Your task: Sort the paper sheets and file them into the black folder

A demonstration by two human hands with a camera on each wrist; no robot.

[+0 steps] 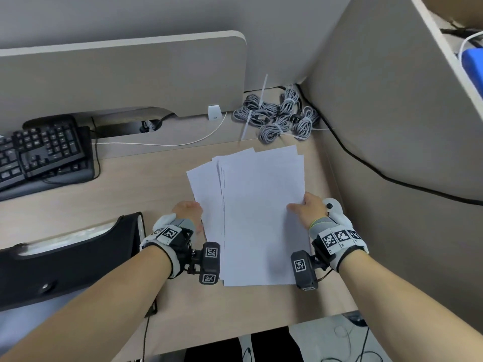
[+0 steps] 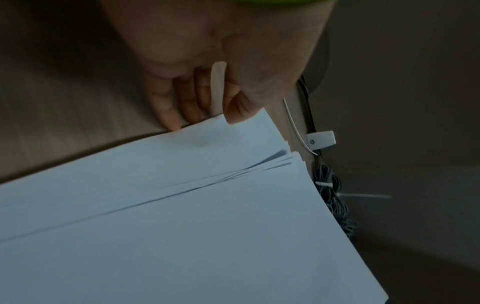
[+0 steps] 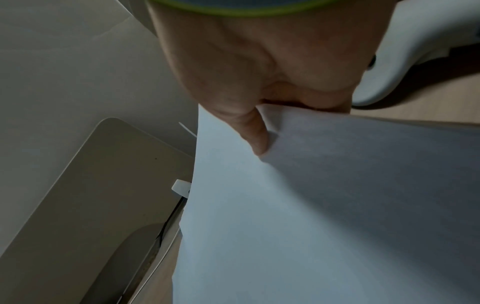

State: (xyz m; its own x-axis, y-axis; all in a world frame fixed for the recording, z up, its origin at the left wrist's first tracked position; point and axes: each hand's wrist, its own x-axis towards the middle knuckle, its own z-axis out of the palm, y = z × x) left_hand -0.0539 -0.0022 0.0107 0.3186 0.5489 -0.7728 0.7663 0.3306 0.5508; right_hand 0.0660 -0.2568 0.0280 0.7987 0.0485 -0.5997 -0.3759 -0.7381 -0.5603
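Observation:
An uneven, fanned stack of white paper sheets [image 1: 256, 210] lies lengthwise on the wooden desk [image 1: 130, 194], its near part raised between my hands. My left hand [image 1: 199, 218] holds the stack's left edge; in the left wrist view its thumb [image 2: 239, 111] lies on top of the paper sheets [image 2: 207, 226] and the fingers [image 2: 168, 117] meet the edge. My right hand [image 1: 295, 207] pinches the right edge, thumb [image 3: 257, 142] on the paper sheets [image 3: 311, 205], fingers hidden beneath. The black folder [image 1: 65, 270] lies at the left, partly under my left forearm.
A black keyboard [image 1: 44, 150] sits at the far left. Bundles of grey cable [image 1: 279, 116] lie behind the sheets, with a white cable [image 1: 183, 143] along the back. Beige partitions [image 1: 117, 74] stand behind and at the right. The desk's front edge [image 1: 235, 333] is near.

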